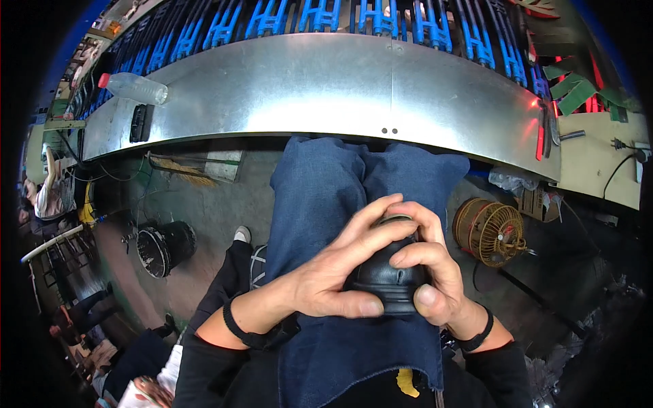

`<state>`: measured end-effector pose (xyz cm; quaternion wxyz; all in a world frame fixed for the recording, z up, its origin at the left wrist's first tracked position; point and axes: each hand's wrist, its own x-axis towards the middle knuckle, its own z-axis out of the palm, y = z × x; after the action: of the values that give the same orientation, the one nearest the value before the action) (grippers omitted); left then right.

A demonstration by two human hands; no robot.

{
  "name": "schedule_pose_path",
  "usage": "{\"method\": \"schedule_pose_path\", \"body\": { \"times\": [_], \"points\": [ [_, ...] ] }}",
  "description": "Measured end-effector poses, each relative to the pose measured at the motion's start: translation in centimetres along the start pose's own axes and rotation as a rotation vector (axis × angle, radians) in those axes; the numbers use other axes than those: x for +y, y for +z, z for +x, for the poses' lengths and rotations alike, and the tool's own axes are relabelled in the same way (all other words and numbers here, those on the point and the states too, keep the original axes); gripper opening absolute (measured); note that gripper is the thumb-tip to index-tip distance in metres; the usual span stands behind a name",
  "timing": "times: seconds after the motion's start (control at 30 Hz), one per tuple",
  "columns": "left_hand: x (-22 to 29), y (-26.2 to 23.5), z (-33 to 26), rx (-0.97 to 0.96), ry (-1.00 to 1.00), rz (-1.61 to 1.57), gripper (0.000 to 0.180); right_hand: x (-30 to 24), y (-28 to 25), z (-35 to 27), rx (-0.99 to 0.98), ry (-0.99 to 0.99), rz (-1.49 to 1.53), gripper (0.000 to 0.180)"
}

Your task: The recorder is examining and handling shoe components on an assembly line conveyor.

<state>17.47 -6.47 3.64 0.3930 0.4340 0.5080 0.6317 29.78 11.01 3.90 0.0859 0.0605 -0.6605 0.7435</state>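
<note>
Over my lap I hold what looks like a black leather shoe (388,277), with a ridged, padded band and a short seam facing me. My left hand (337,275) wraps its left side, the thumb pressed along the ridged band and the fingers reaching over the far end. My right hand (439,272) closes around the right side, with its thumb at the band's right end and its fingers bent over the top. The fingertips of both hands come close together at the far end. Much of the shoe is hidden under my fingers. A dark blue apron (320,187) covers my legs beneath it.
Ahead runs a shiny metal bench (292,88) with rows of blue brackets (269,17) behind. On its left lie a plastic bottle (139,88) and a black object (141,122). A wire-caged fan (490,231) stands right, a black bucket (165,248) left. Another person's shoe (242,234) is nearby.
</note>
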Motion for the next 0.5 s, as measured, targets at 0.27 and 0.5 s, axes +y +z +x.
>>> {"method": "schedule_pose_path", "body": {
  "times": [0.27, 0.5],
  "points": [
    [2.5, 4.1, 0.7, 0.243, 0.172, 0.11, 0.066, -2.6, 1.4, -0.9, 0.145, -0.137, -0.14, 0.059],
    [11.2, 0.7, 3.5, -0.144, 1.225, 0.432, 0.075, -9.4, 1.9, 3.8, 0.322, -0.706, 0.012, 0.074]
  ]
}}
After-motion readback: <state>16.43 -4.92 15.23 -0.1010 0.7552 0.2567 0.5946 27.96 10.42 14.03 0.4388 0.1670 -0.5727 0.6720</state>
